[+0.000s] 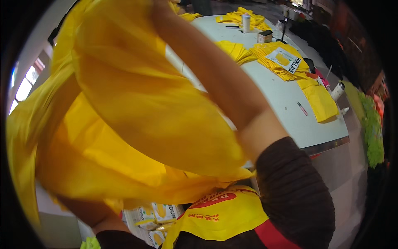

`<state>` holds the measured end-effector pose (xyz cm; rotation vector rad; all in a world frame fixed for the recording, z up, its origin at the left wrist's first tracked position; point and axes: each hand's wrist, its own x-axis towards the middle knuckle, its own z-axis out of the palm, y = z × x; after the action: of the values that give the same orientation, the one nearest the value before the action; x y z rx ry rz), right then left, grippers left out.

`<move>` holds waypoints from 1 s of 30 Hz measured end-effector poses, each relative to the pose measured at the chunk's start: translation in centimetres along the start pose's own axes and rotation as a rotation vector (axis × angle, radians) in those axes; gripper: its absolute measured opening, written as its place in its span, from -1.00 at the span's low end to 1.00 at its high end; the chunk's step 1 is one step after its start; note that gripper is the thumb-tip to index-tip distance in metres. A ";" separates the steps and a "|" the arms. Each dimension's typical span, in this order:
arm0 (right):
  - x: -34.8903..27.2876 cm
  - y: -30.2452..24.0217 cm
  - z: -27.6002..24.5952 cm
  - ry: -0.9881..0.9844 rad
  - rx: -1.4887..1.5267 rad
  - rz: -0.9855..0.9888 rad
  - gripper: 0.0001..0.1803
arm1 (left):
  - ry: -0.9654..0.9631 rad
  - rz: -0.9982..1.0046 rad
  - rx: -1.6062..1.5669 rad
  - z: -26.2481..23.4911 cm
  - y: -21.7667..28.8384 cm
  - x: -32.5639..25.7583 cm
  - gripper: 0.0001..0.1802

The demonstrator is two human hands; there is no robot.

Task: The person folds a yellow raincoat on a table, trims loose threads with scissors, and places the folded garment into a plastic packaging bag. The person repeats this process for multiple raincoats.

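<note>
A large yellow cloth (145, 95), smeared by motion, billows across the left and middle of the head view. My right arm is stretched up over it, with my right hand (159, 10) at the top edge against the raised cloth; its fingers are blurred and cut off. From the lower left my left forearm (93, 213) goes up under the cloth, which covers my left hand. A yellow apron (232, 216) with red print is on my body, below the cloth's lower edge.
Ahead stands a pale table (265, 93). On it lie a stack of folded yellow cloths (271, 68), a flat yellow piece (317, 101), pink snips (302, 108), a bottle (246, 23) and a small box (264, 37). White printed packages (161, 211) show low in front of me.
</note>
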<state>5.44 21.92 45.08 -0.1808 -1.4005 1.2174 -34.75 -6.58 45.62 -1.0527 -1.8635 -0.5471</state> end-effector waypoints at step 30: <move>-21.7 13.5 -81.1 1.693 -0.239 0.570 -0.81 | -1.031 0.185 -0.300 22.9 40.9 -39.5 -0.24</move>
<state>69.25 56.02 0.33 -1.4526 0.0660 0.7938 -2.41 14.44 -1.98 -1.9263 -2.5426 -0.1546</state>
